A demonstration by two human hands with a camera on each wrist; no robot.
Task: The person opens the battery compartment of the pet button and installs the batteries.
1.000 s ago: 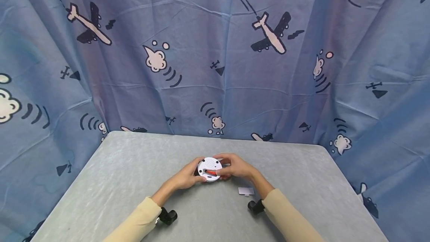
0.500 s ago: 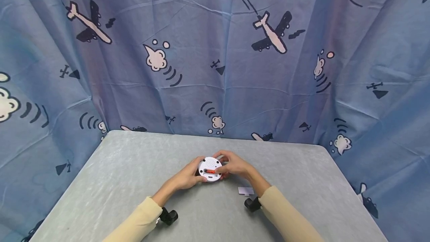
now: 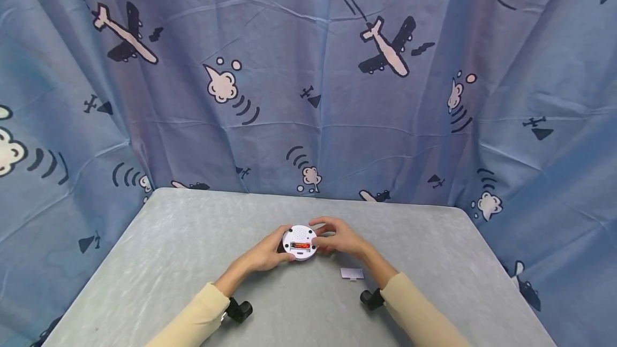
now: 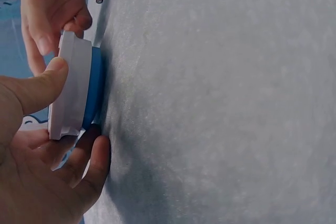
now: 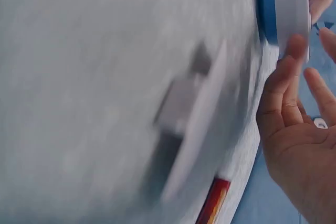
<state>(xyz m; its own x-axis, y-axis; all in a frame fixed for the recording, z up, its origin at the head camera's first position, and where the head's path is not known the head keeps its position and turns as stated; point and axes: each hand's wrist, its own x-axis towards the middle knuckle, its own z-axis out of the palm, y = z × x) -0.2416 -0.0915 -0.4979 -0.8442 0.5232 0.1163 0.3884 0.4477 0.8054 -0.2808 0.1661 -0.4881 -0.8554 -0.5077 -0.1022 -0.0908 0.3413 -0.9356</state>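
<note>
A round white plastic device with a blue lower section [image 3: 305,234] is held between the person's hands over the middle of the light grey surface [image 3: 193,245], its perforated back with small black dots near the rim facing up; whether its blue section touches the surface is hard to tell. The left hand [image 3: 264,252] grips the device from its left side, thumb laid over the rim and fingers around the edge. The right hand [image 3: 341,239] is at the opposite side, fingers loosely bent and spread rather than clenched, with fingertips at the device's edge. In the rectangular compartment of the back lies a red cylindrical battery [image 3: 301,246]. A flat white rectangular plastic cover with a small tab [image 3: 352,273] lies on the surface near the right forearm, and a loose red and yellow battery [image 5: 214,201] lies just beside it in the right wrist view. Both arms wear cream sleeves [image 3: 421,312], with a black wrist camera [image 3: 239,310] at each cuff. Behind the surface hangs a blue fabric curtain printed with airplanes, clouds and stars [image 3: 270,68].
</note>
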